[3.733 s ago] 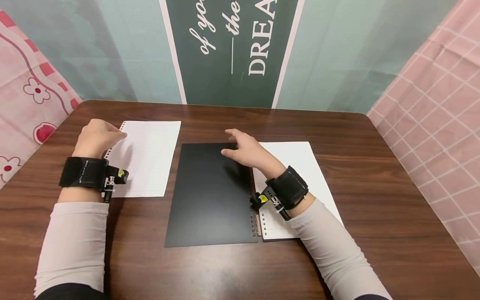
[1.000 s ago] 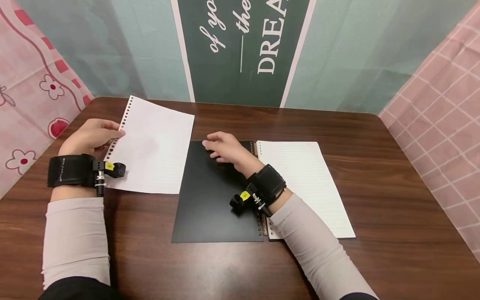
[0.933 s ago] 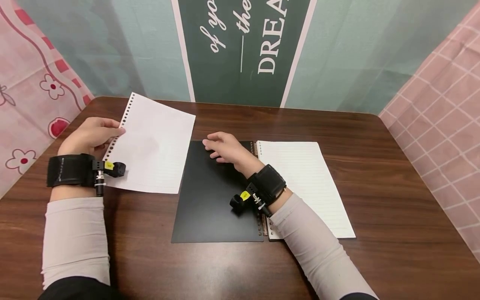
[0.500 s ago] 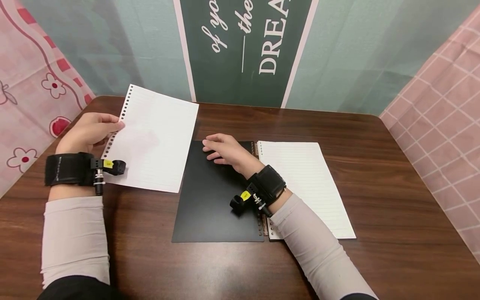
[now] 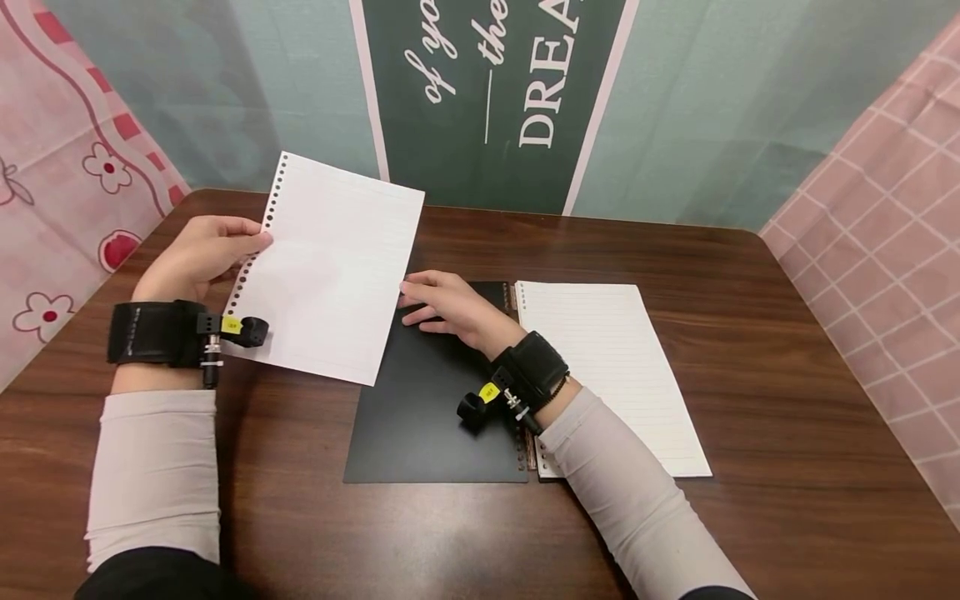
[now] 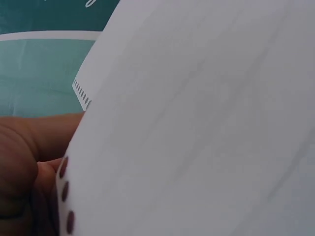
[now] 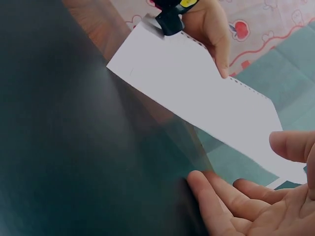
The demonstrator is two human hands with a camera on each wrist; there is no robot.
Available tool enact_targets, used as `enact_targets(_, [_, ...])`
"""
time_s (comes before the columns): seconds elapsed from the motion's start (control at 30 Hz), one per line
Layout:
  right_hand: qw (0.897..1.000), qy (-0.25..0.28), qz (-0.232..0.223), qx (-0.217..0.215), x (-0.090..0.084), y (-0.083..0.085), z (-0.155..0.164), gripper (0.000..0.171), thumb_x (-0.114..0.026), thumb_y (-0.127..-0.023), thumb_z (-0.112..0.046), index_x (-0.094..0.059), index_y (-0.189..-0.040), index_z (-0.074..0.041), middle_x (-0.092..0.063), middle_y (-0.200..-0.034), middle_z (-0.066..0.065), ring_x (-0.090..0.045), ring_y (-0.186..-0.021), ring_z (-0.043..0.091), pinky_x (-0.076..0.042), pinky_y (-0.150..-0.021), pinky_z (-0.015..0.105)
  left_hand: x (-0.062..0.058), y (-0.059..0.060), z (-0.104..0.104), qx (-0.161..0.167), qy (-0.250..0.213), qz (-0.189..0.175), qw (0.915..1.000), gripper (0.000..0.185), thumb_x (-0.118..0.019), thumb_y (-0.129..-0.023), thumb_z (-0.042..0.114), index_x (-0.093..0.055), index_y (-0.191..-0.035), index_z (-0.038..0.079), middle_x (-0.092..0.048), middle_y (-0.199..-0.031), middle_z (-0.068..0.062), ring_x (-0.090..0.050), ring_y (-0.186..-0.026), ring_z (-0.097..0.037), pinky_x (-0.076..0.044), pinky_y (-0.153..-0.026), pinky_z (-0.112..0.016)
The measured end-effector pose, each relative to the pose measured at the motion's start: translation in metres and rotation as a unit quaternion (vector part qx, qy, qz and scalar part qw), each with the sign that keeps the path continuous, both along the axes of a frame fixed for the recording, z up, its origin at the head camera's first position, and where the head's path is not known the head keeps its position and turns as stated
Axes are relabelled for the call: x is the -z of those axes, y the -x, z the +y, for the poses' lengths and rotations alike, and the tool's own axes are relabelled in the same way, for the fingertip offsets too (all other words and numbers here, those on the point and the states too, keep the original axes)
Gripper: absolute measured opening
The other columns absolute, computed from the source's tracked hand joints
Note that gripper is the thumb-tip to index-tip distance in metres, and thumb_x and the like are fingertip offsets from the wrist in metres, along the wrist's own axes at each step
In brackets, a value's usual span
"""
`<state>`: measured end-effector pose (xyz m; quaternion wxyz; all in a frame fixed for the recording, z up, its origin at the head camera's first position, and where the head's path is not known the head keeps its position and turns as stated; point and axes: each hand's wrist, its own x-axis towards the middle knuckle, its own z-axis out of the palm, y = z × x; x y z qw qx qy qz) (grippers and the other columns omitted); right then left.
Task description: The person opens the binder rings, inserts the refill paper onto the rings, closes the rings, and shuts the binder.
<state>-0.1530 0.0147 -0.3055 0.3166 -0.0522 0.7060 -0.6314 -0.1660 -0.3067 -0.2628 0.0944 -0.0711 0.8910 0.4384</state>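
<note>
My left hand (image 5: 206, 254) pinches a white loose-leaf sheet (image 5: 326, 267) by its punched left edge, thumb in front. Raised off the table and tilted, the sheet has its lower right corner over a black notebook cover (image 5: 435, 417). In the left wrist view the sheet (image 6: 197, 123) fills most of the picture, its holes beside the fingers. My right hand (image 5: 453, 308) hovers over the upper part of the cover, fingers loosely extended, fingertips right by the sheet's right edge. The right wrist view shows the sheet (image 7: 197, 98) in front of the right hand's thumb and fingers, which hold nothing.
The notebook lies open; its lined pages (image 5: 615, 375) are to the right of the ring spine (image 5: 531, 450). A brown wooden table (image 5: 750, 375) carries everything. A green printed curtain (image 5: 487, 167) hangs behind, with pink cloths at both sides.
The left hand has picked the sheet up from the table at left, lifting it and carrying it rightward over the cover. Earlier, the right hand moved left across the cover; lately it has barely shifted.
</note>
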Motion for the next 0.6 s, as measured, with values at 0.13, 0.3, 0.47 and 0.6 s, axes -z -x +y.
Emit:
enact_targets(0.13, [1.000, 0.002, -0.006, 0.000, 0.001, 0.000, -0.001, 0.053, -0.053, -0.103, -0.029, -0.038, -0.150, -0.008, -0.055, -0.140, 0.015, -0.063, -0.121, 0.033, -0.046, -0.108, 0.042, 0.002, 0.002, 0.008, 0.005, -0.019, 0.001, 0.9998, 0.043, -0.058, -0.096, 0.048, -0.057, -0.119, 0.011, -0.054, -0.075, 0.018, -0.052, -0.069, -0.004, -0.049, -0.063, -0.024])
enact_targets(0.3, [1.000, 0.004, -0.005, 0.001, 0.002, 0.000, -0.001, 0.041, -0.053, -0.104, -0.029, -0.050, -0.137, -0.007, -0.058, -0.131, 0.015, -0.065, -0.114, 0.031, -0.049, -0.103, 0.039, 0.002, 0.002, 0.016, 0.010, -0.018, 0.018, 0.9996, 0.039, -0.057, -0.098, 0.044, -0.059, -0.118, 0.011, -0.051, -0.073, 0.016, -0.048, -0.067, -0.006, -0.045, -0.061, -0.025])
enact_targets(0.47, [1.000, 0.017, -0.011, 0.021, 0.003, 0.001, -0.003, 0.036, -0.054, -0.103, -0.027, -0.053, -0.134, -0.008, -0.063, -0.122, 0.012, -0.066, -0.105, 0.025, -0.050, -0.100, 0.039, 0.003, 0.004, 0.023, 0.012, -0.042, 0.028, 0.9986, 0.022, -0.059, -0.098, 0.041, -0.063, -0.106, 0.021, -0.050, -0.069, 0.016, -0.045, -0.063, -0.006, -0.040, -0.057, -0.025])
enact_targets(0.6, [0.999, 0.028, -0.016, 0.038, 0.005, 0.002, -0.003, 0.040, -0.054, -0.103, -0.023, -0.049, -0.140, -0.007, -0.061, -0.132, 0.018, -0.062, -0.121, 0.032, -0.047, -0.106, 0.043, 0.004, 0.005, 0.028, 0.007, -0.067, 0.026, 0.9974, 0.016, -0.060, -0.098, 0.039, -0.064, -0.100, 0.024, -0.054, -0.070, 0.017, -0.047, -0.062, -0.005, -0.043, -0.058, -0.024])
